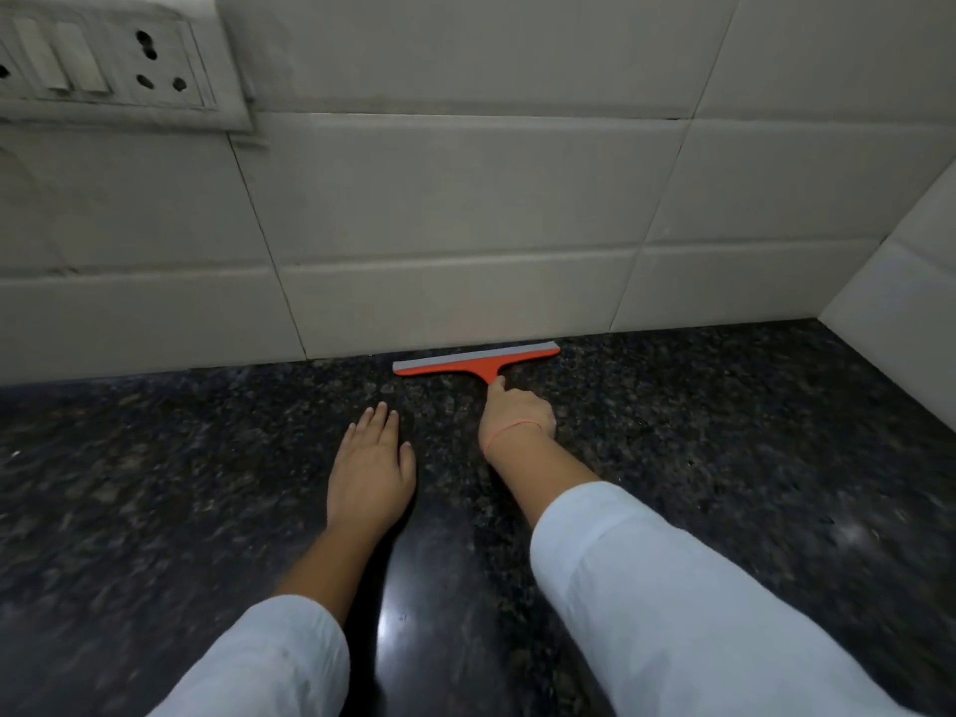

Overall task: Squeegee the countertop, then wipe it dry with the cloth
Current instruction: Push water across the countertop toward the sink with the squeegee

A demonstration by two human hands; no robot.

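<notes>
Item under task: squeegee (pixel 476 360), orange with a grey blade, lying on the dark speckled desk (pixel 724 458) at the foot of the tiled back wall (pixel 465 225).
Long axis: the blade runs left to right along the wall line. Its right end is tight to the tiles and its left end sits a little off them. The short handle points back toward the person.
Right hand (pixel 517 411): fingers curled round the handle, with one finger laid forward toward the neck of the head. This is the working hand, and it is directly behind the blade.
Left hand (pixel 372 468): released, palm down and fingers straight, flat on the desk. It is left of the right hand, nearer the person, and clear of the squeegee.
Key relation: the blade is at the far limit of the desk, so there is no room ahead. Judged from this, the only useful stroke is a pull toward the person.
Open room: bare desk lies between the blade and the person and out to both sides.
Edges: a side wall (pixel 905 261) closes the far right corner. A socket plate (pixel 103 59) sits high on the back wall at left, well apart from the blade.
Obstruction risk: the left hand lies near the pull path of the blade's left portion.
Cloth: not in view.
Stage: squeegee pass, judged to be at the start of a stroke. Drying has not begun.
</notes>
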